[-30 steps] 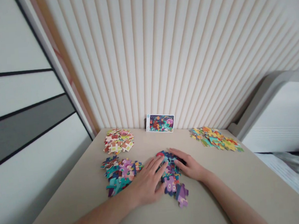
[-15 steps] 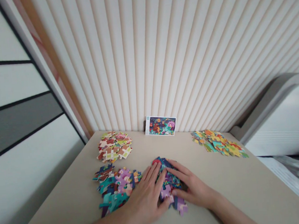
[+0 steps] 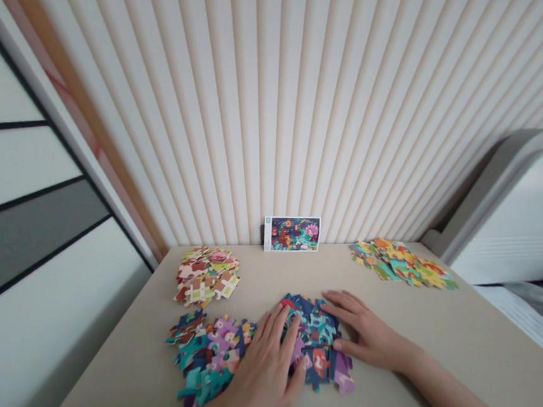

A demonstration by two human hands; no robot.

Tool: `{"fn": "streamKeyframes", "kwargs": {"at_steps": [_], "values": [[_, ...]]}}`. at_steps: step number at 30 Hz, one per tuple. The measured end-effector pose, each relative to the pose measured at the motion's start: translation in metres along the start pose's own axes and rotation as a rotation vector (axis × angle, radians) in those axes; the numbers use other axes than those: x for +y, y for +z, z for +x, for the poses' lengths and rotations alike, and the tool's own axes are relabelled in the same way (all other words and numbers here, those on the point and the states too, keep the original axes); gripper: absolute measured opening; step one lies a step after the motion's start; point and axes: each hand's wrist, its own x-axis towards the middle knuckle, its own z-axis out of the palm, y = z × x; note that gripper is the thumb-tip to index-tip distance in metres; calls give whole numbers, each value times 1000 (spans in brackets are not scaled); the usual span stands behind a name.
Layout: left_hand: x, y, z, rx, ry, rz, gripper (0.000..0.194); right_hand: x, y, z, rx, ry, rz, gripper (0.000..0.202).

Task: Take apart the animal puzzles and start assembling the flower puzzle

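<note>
Left hand: your left hand point(image 3: 267, 365) is palm down, its back facing up, fingers extended away from you and close together except the index, which stands slightly apart; the thumb angles out to the right.
Left hold: flat and unclenched, its fingers lie over the left side of the central puzzle pile point(image 3: 317, 323); you grip no piece that shows.
Right hand: your right hand point(image 3: 366, 331) comes in from the right, fingers pointing left and gently bent, thumb spread below them.
Right hold: loosely open at the pile's right edge, index and thumb tips against it; whether they press a piece is hard to tell.
Forearms: both slant inward from the near side, low over the worktop point(image 3: 123, 356).
Central puzzle pile: on the worktop between your hands.
Other piles: teal-and-purple pile point(image 3: 206, 355) beside your left hand; pink-and-green pile point(image 3: 206, 276) beyond it; yellow-and-orange pile point(image 3: 405, 264) at far right.
Picture card: the picture card point(image 3: 294, 234) stands at the back, by the pleated panel point(image 3: 273, 114).
</note>
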Motion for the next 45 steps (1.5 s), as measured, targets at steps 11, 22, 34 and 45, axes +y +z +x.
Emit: {"fn": "streamKeyframes", "kwargs": {"at_steps": [11,22,34,45], "values": [[-2,-1,-1,36,27,37,57,5,3,5,136,53,105,40],[5,-15,4,-29,34,-55,38,6,4,9,174,114,178,34],[10,-10,4,34,8,-34,42,2,4,7,161,89,139,41],[-2,2,4,15,-7,-128,60,-4,2,8,183,154,227,25]]}}
